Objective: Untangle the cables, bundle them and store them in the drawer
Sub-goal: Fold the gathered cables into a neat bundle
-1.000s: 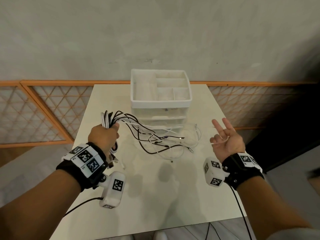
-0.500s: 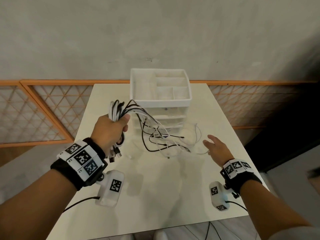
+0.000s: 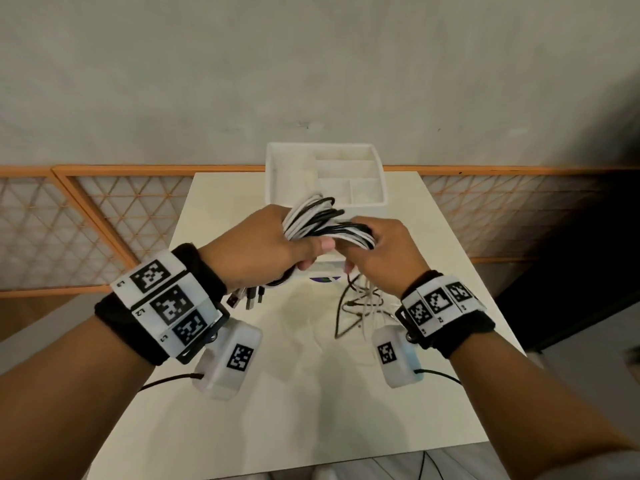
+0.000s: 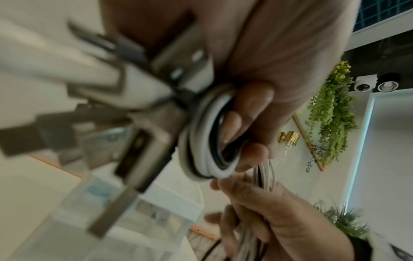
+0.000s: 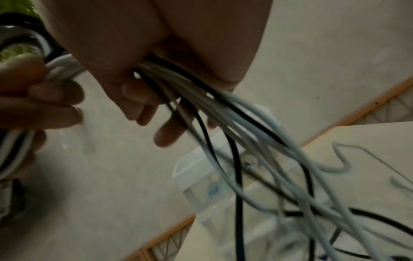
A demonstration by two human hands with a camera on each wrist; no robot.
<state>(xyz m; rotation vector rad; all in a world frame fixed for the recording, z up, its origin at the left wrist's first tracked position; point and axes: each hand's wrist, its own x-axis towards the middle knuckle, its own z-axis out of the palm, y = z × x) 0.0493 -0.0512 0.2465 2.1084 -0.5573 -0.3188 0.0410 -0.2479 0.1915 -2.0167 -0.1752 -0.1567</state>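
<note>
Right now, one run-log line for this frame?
phase: bundling | left hand: grips looped black and white cables | right hand: grips trailing strands | white plastic drawer organizer: behind hands, drawers appear closed

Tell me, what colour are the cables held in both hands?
A mix of white and black cables, gripped by the left hand and right hand; clearest in the head view.

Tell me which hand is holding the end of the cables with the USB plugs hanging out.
The left hand: the plugs dangle below it, while the right hand holds the trailing strands.
</note>
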